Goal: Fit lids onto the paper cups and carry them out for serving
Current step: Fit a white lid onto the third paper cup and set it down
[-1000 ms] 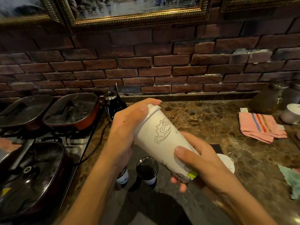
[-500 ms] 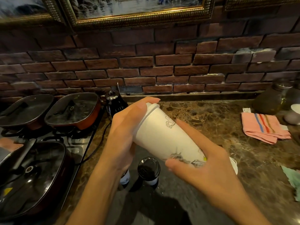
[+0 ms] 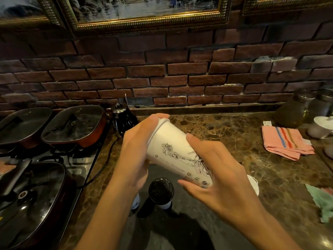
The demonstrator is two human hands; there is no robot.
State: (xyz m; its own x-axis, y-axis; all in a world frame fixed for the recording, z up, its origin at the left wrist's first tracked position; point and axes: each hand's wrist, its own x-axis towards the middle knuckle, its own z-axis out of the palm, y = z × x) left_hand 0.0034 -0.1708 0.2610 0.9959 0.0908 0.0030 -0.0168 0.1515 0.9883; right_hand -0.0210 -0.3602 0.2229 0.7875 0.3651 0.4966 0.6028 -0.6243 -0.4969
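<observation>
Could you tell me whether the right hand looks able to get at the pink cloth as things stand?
Probably not right away: the right hand is holding the cup with the left hand. Bare counter lies between it and the pink cloth.

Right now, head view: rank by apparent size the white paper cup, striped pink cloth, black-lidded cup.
1. white paper cup, though nearness inflates it
2. striped pink cloth
3. black-lidded cup, partly hidden

Marble countertop (image 3: 225,134), brown, veined. On its left end: stovetop (image 3: 79,159) bearing three lidded pans (image 3: 75,125). Beside the stovetop, at the counter's back edge: black kettle (image 3: 123,118). Right end of counter: folded pink striped cloth (image 3: 286,143); dark glass jar (image 3: 290,114) behind it. Behind the counter: brick wall (image 3: 162,73) with gilt-framed pictures (image 3: 147,20).
</observation>
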